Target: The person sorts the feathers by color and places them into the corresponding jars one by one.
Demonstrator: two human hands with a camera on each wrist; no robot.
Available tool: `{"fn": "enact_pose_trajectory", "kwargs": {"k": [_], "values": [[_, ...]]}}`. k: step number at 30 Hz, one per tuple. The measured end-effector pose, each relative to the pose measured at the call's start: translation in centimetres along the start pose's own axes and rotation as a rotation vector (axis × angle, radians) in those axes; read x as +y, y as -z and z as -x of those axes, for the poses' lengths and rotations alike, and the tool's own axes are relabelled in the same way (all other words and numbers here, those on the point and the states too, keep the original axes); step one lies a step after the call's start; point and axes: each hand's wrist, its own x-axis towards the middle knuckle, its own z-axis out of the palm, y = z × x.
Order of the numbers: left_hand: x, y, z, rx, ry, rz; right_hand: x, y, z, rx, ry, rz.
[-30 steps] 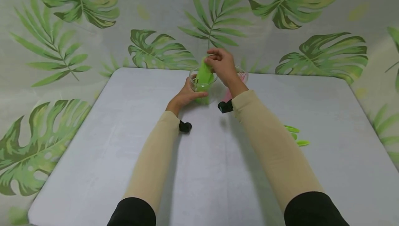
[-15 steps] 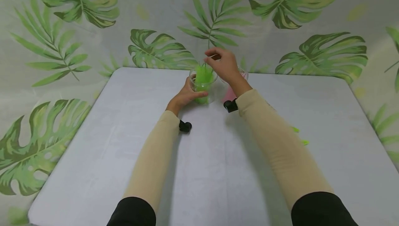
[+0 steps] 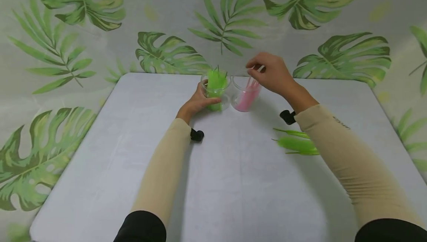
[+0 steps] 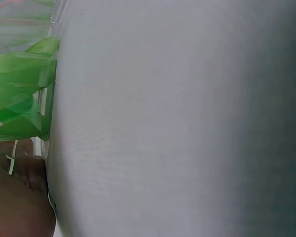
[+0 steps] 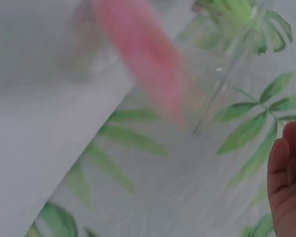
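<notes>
My left hand (image 3: pixel 197 103) grips a clear jar (image 3: pixel 225 102) in the head view, with fingers and thumb around its side. Green leaf-shaped pieces (image 3: pixel 217 80) stand in that jar, thin stems poking above the rim. In the left wrist view, the green pieces (image 4: pixel 19 84) show through the clear wall beside my hand (image 4: pixel 19 202). My right hand (image 3: pixel 271 73) hovers above and right of a second clear jar (image 3: pixel 237 90), fingers loosely curved, nothing seen between them. Pink pieces (image 3: pixel 247 99) with thin stems lean inside this jar; a blurred pink piece (image 5: pixel 148 54) shows in the right wrist view.
Several green leaf-shaped pieces (image 3: pixel 297 143) lie on the white table (image 3: pixel 213 182), partly behind the right sleeve (image 3: pixel 347 160). Both jars stand close together near the far table edge. A leaf-patterned cloth (image 3: pixel 173 5) hangs behind the table.
A green piece that my right hand held has gone down into the left jar and been let go. My right hand has then moved right, uncovering the pink jar. The left hand stays put.
</notes>
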Motion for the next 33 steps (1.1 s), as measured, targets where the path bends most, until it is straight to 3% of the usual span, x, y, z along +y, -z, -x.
{"fn": "enact_pose_trajectory", "kwargs": {"k": [4, 8, 11, 14, 25, 33], "values": [[0.0, 0.0, -0.1, -0.003, 0.004, 0.003, 1.8, 2.2, 3.8, -0.102, 0.026, 0.123], [0.2, 0.0, -0.1, -0.007, 0.017, -0.011, 4.2, 3.4, 8.1, -0.286, -0.049, 0.210], [0.3, 0.0, -0.1, -0.004, 0.019, -0.011, 5.9, 3.5, 10.6, -0.401, -0.091, 0.227], [0.5, 0.1, -0.1, 0.001, 0.007, -0.006, 6.8, 3.2, 12.1, -0.451, -0.120, 0.201], [0.4, 0.1, 0.0, 0.002, 0.015, -0.020, 6.8, 0.4, 12.6, -0.599, -0.103, 0.194], [0.2, 0.0, 0.0, -0.014, 0.018, -0.003, 7.0, -0.9, 12.5, -0.572, -0.043, 0.267]]}}
